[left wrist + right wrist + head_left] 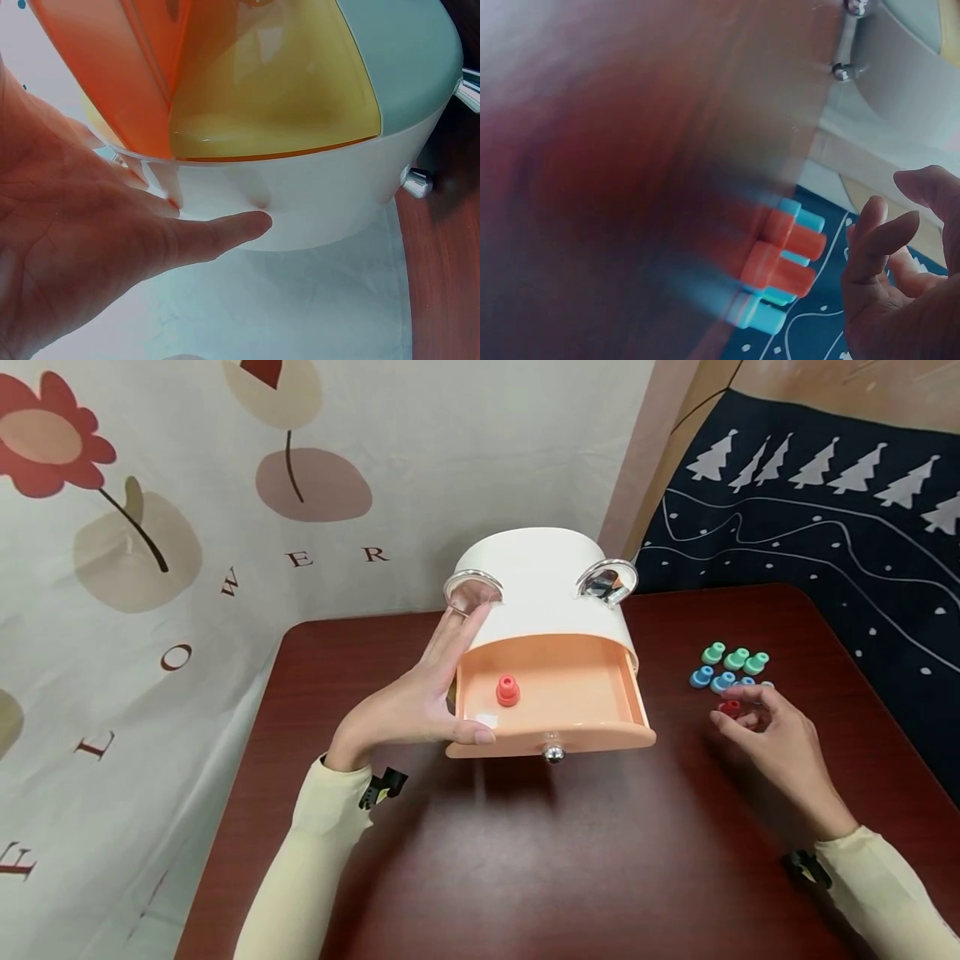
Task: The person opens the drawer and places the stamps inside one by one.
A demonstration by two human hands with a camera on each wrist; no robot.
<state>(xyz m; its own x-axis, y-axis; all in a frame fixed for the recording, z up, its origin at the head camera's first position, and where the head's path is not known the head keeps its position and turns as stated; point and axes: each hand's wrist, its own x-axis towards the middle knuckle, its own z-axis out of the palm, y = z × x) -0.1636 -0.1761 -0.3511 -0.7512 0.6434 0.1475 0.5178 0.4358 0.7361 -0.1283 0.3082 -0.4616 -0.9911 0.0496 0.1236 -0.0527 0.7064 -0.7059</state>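
Note:
A white rounded box [540, 572] stands on the table with its peach drawer [573, 685] pulled out. Inside the drawer, toward the left, one small red peg [507, 691] stands upright. My left hand [416, 706] rests along the box's left side with fingers extended, its thumb lying across the drawer front. To the right of the box, my right hand [783, 743] hovers around a red peg [730, 708], partly hidden by the fingers. In the right wrist view, thumb and fingers are spread apart, away from two red pegs [784, 274].
Rows of green pegs [737, 659] and blue pegs [723, 682] stand just beyond the right hand. Two silver rings [607, 581] stick up from the box, and a round knob [553, 753] juts from the drawer. A patterned curtain [420, 460] hangs behind the table.

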